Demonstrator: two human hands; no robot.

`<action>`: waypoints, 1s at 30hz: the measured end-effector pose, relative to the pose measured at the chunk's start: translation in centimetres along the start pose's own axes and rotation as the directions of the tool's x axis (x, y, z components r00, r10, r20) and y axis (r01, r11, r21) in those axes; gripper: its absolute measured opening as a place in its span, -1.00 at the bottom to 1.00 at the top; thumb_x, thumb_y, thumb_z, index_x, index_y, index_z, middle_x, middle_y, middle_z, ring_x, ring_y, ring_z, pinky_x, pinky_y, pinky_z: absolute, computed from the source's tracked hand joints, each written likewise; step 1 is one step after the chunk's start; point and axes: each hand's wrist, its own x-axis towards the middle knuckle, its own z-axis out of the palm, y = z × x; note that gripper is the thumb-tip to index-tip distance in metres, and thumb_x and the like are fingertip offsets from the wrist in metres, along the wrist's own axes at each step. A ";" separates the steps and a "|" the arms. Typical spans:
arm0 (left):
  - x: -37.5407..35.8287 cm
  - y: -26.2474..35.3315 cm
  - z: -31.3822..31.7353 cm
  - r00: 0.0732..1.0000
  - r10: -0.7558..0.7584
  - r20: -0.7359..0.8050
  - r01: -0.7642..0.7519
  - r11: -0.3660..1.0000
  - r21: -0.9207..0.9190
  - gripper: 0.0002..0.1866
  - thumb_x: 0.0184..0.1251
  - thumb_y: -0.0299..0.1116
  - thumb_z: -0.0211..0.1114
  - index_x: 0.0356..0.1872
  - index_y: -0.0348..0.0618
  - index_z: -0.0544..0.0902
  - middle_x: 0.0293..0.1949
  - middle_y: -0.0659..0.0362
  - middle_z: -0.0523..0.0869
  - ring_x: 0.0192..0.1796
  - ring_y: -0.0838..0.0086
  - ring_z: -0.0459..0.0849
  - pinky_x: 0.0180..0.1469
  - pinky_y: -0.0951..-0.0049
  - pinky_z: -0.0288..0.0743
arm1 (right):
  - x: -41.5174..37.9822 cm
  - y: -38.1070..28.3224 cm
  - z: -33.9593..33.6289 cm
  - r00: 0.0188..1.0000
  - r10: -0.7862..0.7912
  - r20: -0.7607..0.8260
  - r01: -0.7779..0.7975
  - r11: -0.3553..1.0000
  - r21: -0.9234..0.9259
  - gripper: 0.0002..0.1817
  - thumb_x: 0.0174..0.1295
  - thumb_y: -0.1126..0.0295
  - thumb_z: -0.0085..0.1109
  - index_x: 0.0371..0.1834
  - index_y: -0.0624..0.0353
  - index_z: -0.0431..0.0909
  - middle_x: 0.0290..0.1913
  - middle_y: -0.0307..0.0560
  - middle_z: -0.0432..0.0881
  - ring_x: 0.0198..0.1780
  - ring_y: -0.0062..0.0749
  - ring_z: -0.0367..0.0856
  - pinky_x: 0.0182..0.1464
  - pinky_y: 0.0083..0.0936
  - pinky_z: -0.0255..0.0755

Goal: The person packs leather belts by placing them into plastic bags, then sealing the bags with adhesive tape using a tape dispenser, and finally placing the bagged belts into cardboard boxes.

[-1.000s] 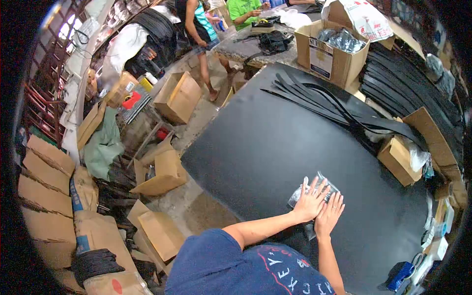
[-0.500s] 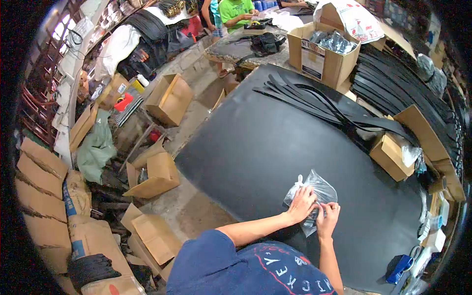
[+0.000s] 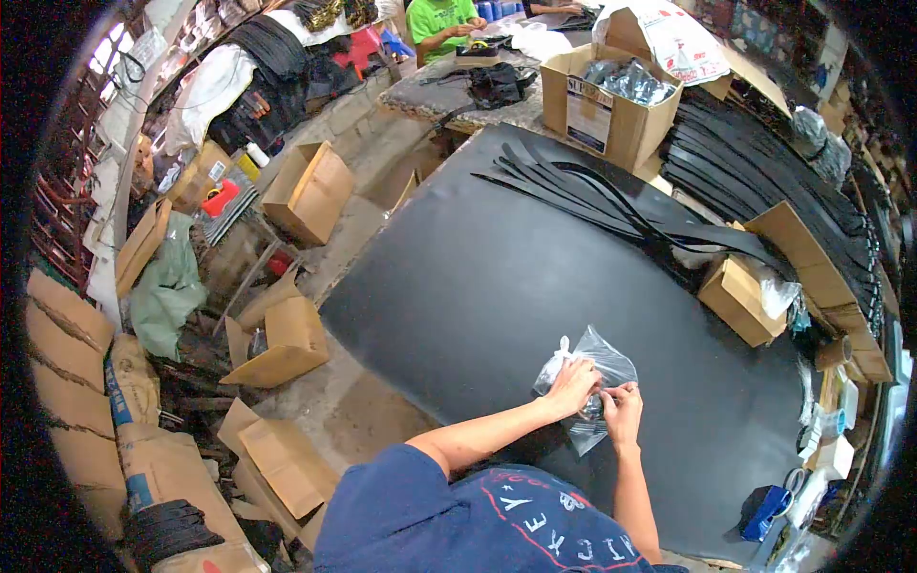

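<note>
Flat a second ago, both hands [image 3: 573,385] now curl, fingers closed on a clear, shiny plastic bag [image 3: 611,361], smooth black bench [image 3: 458,286] beneath; open cartons [image 3: 284,460] crowd lower left.

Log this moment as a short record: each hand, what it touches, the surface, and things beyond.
left hand: on a clear plastic bag
right hand: fingers at the same bag, exact grip unclear
bag position: lying on a broad black tabletop
bag contents: mostly hidden by the hands
farther back: long flat black strips; open brown cardboard box
other people: person in bright green shirt, upper edge
</note>
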 end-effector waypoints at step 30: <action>0.6 0.2 -0.8 0.999 0.018 0.039 -0.014 0.996 -0.090 -0.90 0.08 -0.48 0.27 -0.41 -0.28 0.54 -0.33 -0.06 0.58 -0.16 0.01 0.54 -0.07 0.10 0.39 | -0.7 -0.3 1.3 0.994 0.057 -0.096 -0.047 0.994 0.101 -0.89 -0.04 0.45 0.31 -0.48 0.25 0.61 -0.39 0.03 0.54 -0.27 -0.07 0.55 -0.16 -0.26 0.43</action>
